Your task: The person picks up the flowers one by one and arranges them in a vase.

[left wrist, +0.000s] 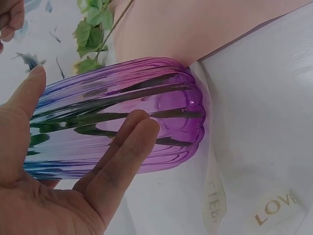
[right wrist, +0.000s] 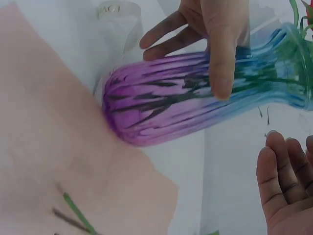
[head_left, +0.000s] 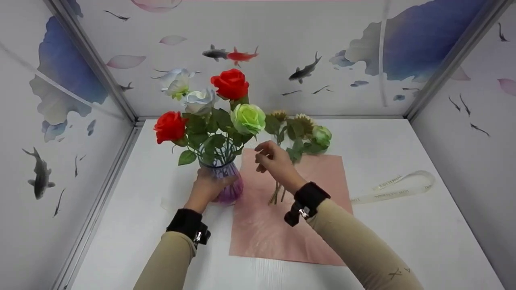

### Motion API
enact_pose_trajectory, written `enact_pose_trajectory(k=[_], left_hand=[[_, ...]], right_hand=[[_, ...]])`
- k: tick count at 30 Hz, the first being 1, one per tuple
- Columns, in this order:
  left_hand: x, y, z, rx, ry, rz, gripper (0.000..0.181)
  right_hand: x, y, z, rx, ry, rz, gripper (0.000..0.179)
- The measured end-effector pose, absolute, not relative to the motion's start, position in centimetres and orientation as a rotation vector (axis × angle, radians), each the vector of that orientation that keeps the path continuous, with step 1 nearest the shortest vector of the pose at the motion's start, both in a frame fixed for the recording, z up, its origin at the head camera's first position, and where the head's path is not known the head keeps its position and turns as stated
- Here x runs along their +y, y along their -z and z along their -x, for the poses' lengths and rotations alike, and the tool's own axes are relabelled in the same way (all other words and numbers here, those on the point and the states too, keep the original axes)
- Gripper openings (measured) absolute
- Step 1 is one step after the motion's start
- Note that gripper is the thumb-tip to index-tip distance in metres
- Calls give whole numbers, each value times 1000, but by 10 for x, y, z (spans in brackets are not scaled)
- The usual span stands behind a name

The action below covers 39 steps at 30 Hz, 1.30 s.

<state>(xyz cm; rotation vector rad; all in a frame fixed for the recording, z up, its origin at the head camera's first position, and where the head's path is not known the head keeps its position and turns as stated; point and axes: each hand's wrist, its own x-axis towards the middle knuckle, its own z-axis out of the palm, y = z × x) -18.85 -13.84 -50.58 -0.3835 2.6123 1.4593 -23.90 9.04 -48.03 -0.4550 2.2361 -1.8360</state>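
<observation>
A ribbed glass vase (head_left: 233, 189), blue at the neck and purple at the base, stands at the left edge of the pink wrapping paper (head_left: 278, 237). My left hand (head_left: 207, 188) holds it around its body; the left wrist view has thumb and fingers on either side of the glass (left wrist: 166, 100). In it stand red roses (head_left: 230, 83), a pale green rose (head_left: 248, 119) and white-blue flowers (head_left: 199, 100), their stems visible through the glass. Right of the blooms, my right hand (head_left: 278, 163) hovers above the paper with relaxed, slightly bent fingers and nothing in them.
Behind my right hand, sunflowers (head_left: 305, 123) and a green rose (head_left: 321, 136) lie on the paper's far edge, stems toward me. A lettered ribbon (head_left: 387, 195) lies looped on the white table (head_left: 403, 241) at right. Printed panels enclose the table's back and sides.
</observation>
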Motion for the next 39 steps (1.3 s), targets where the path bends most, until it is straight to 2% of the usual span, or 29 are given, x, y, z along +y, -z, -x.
enact_pose_trajectory(k=[5,13,18,23,34,39], left_hand=[[-139,507,190,2618,-1448,387,101],[-139,508,190,2604,-1439,398,104],[-139,506,185,2628,-1366,406,106],[-142,502,184,2586,-1320,401,114],[-159,501,189,2367,-1445,336,111],[-164,503,193,2384,-1451,248,107]], right_hand=[[125,501,248,2350,1714,339,18],[174,543,258,2769,1252,373,26],[190,564,256,2761,1056,313,42],[197,584,253,2783,967,384,59],[199,596,256,2795,920,483,88],[201,595,258,2802,889,583,75]])
